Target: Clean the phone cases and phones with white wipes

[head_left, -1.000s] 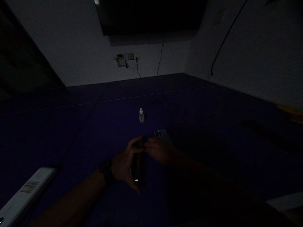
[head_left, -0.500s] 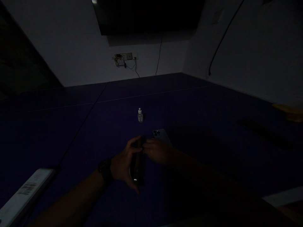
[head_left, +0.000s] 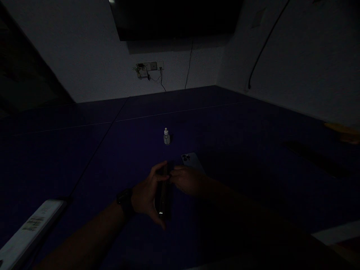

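Note:
In the dim light my left hand (head_left: 146, 193), with a dark watch (head_left: 125, 198) on the wrist, grips a dark, slim, phone-sized slab (head_left: 162, 198) by its ends. The slab stands on edge, thumb at the near end and fingertips at the far end, and a small glint shows near the thumb. My right hand (head_left: 187, 180) is closed beside the slab's far half, its fingertips drawn together; what they hold, if anything, is hidden. Partly behind the right hand lies a pale phone (head_left: 192, 160), camera side up. Beyond it a small dropper bottle (head_left: 167, 137) with a white cap stands upright.
A purple tabletop (head_left: 135, 142) reaches to the white wall. At the lower left lies a white power strip (head_left: 32, 228), its dark cable running away to the back. Wall sockets (head_left: 149, 67) with cables sit below a dark screen (head_left: 177, 18). A yellowish item (head_left: 341, 129) lies far right.

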A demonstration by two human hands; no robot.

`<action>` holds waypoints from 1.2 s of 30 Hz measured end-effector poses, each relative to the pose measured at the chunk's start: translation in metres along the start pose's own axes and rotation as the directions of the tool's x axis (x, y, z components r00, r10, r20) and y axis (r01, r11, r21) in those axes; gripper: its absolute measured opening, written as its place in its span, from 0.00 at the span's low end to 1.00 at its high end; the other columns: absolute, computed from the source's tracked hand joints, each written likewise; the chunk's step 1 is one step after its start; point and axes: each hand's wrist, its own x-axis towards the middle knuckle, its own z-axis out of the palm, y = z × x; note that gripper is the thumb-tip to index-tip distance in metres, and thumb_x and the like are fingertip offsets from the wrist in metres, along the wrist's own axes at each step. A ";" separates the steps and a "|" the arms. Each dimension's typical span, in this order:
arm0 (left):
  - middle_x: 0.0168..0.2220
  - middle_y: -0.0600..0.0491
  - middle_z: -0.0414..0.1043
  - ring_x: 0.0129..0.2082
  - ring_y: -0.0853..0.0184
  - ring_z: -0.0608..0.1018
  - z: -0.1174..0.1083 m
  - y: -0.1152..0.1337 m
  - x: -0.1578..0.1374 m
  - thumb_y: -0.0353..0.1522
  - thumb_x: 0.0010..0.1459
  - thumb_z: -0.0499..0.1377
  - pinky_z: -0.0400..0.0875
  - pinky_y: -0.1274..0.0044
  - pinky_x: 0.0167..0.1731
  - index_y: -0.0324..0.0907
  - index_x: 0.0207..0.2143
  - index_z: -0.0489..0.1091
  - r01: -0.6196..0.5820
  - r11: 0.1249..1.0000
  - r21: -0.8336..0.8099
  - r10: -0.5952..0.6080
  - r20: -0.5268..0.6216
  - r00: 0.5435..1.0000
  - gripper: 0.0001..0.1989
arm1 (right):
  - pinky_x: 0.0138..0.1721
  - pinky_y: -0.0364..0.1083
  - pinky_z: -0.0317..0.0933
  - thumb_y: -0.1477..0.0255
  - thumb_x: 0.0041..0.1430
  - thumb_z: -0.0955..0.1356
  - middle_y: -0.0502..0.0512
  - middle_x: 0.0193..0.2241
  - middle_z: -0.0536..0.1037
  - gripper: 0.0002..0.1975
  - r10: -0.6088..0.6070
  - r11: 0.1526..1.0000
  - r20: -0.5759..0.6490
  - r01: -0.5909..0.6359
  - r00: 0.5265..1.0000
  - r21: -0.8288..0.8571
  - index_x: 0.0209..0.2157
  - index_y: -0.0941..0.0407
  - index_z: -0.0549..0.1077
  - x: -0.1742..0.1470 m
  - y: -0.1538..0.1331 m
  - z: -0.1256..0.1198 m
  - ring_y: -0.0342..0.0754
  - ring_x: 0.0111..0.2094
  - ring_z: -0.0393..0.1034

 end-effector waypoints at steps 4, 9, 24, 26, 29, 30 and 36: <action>0.68 0.40 0.36 0.67 0.30 0.50 0.000 0.000 0.001 0.59 0.20 0.74 0.61 0.41 0.56 0.58 0.67 0.44 -0.004 1.000 0.013 0.004 0.001 1.000 0.72 | 0.43 0.48 0.63 0.78 0.69 0.63 0.56 0.35 0.78 0.11 0.050 0.998 -0.035 -0.051 0.998 -0.028 0.36 0.58 0.76 0.001 0.002 0.002 0.49 0.38 0.70; 0.68 0.41 0.36 0.67 0.32 0.49 0.000 -0.001 0.001 0.59 0.21 0.74 0.61 0.42 0.56 0.58 0.67 0.45 -0.012 1.000 0.008 0.012 0.000 1.000 0.71 | 0.42 0.48 0.63 0.80 0.67 0.64 0.56 0.35 0.78 0.10 0.037 0.999 -0.017 -0.038 0.999 -0.024 0.34 0.58 0.76 0.001 0.002 -0.001 0.48 0.36 0.69; 0.68 0.41 0.35 0.67 0.33 0.50 0.000 0.002 0.001 0.61 0.23 0.73 0.62 0.42 0.56 0.58 0.67 0.45 -0.005 1.000 0.023 0.006 -0.008 1.000 0.70 | 0.41 0.48 0.62 0.80 0.64 0.65 0.54 0.36 0.79 0.08 0.006 1.000 -0.044 -0.005 0.999 0.022 0.35 0.56 0.76 0.001 0.001 0.001 0.48 0.36 0.69; 0.68 0.41 0.35 0.67 0.32 0.50 0.000 0.002 0.000 0.61 0.22 0.73 0.63 0.42 0.56 0.57 0.67 0.45 0.003 1.000 0.020 -0.003 -0.009 1.000 0.70 | 0.41 0.48 0.62 0.80 0.65 0.64 0.55 0.35 0.79 0.09 0.000 0.999 -0.045 0.002 0.999 0.044 0.36 0.57 0.76 -0.001 -0.001 -0.004 0.48 0.35 0.69; 0.68 0.40 0.37 0.67 0.31 0.49 0.000 -0.001 -0.001 0.61 0.21 0.73 0.61 0.41 0.56 0.57 0.67 0.45 -0.006 1.000 0.027 0.006 -0.010 1.000 0.71 | 0.41 0.48 0.61 0.81 0.66 0.63 0.56 0.34 0.78 0.10 -0.005 0.998 -0.070 0.009 0.998 0.057 0.38 0.58 0.76 -0.006 -0.005 -0.008 0.48 0.35 0.68; 0.68 0.40 0.38 0.67 0.31 0.49 0.000 -0.002 -0.001 0.61 0.20 0.73 0.60 0.40 0.56 0.57 0.67 0.45 -0.016 0.999 0.031 0.017 -0.009 1.000 0.72 | 0.40 0.48 0.60 0.80 0.66 0.63 0.56 0.35 0.78 0.10 -0.016 0.998 -0.074 0.021 0.997 0.065 0.39 0.58 0.76 -0.007 -0.007 -0.009 0.48 0.35 0.68; 0.68 0.39 0.39 0.67 0.32 0.49 0.001 -0.004 -0.001 0.60 0.20 0.74 0.60 0.42 0.57 0.56 0.67 0.44 -0.022 0.999 0.033 0.022 -0.008 1.000 0.72 | 0.39 0.49 0.60 0.78 0.67 0.64 0.55 0.38 0.79 0.09 0.013 0.999 -0.079 -0.010 0.997 0.042 0.39 0.56 0.76 -0.009 -0.018 -0.003 0.49 0.36 0.67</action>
